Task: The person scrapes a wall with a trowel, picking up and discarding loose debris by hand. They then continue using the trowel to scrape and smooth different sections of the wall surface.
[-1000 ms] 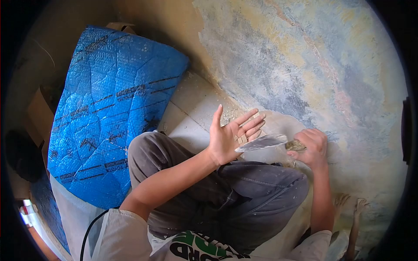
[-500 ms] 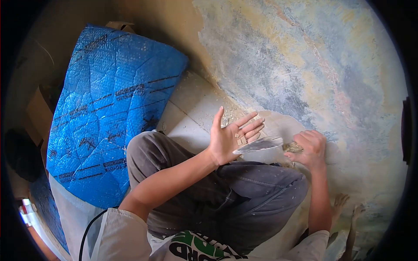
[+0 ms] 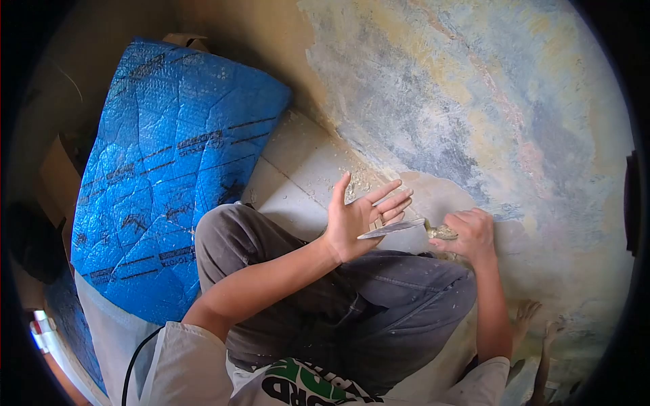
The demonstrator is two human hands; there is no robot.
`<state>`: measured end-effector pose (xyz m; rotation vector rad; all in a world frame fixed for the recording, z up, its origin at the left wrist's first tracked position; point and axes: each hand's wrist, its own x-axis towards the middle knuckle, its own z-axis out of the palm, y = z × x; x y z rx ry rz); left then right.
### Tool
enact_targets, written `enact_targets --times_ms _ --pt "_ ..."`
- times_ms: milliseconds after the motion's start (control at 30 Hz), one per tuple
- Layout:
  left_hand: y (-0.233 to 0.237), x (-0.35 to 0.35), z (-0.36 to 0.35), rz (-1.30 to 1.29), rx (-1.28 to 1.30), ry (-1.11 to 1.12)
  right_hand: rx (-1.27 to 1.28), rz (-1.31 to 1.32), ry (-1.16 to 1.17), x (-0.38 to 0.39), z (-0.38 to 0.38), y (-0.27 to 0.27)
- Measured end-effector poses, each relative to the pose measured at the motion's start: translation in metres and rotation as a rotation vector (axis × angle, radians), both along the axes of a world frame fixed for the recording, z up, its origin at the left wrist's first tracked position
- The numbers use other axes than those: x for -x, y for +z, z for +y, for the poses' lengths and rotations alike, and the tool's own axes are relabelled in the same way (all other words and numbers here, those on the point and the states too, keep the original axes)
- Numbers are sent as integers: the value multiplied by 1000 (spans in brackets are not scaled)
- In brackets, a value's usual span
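Observation:
My left hand [image 3: 349,227] is palm up above my knees, with its fingers stretched and spread. A few small pale flakes [image 3: 377,222] rest near the base of its fingers. My right hand [image 3: 472,235] grips the crusted handle of a trowel [image 3: 394,231]. The thin metal blade points left and overlaps the lower edge of my left palm in this view, seen almost edge-on. My right fingers are wrapped around the handle, hiding part of it.
A blue padded sheet [image 3: 176,162] lies at the left. Crumbs of debris [image 3: 359,181] are scattered on the pale floor [image 3: 284,159] along the foot of the patchy wall [image 3: 440,95]. Another person's hands [image 3: 527,314] show at the lower right.
The trowel has shifted slightly left with my right hand, and its blade has tilted so that less of its face shows. My left hand stays nearly in place, still palm up.

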<state>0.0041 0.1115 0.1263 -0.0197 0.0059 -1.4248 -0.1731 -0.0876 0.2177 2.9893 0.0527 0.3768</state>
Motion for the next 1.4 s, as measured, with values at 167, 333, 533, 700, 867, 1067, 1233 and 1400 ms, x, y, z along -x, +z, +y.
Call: enact_targets --times_ms 167,333,533,700,867,1067,1233,1400 --pt "-3 -1 -1 14 16 19 -89 -66 7 4 0 33" --pt "10 0 4 -14 31 0 -300 -255 29 1 3 6" --pt "2 6 8 -28 -36 -40 -74 34 -7 1 6 -14" --pt "-2 8 1 6 2 -56 -4 29 1 3 2 3" --pt "-1 5 4 -71 23 -31 -80 -83 5 5 -2 28" --pt "-4 1 -6 -218 -64 9 -404 -257 -195 9 8 18" --pt "-27 -22 -20 -1400 -374 66 -622 -311 -377 -1 11 -41" --pt "-57 -52 -22 -1362 -584 260 -596 -349 -406 -7 19 -48"
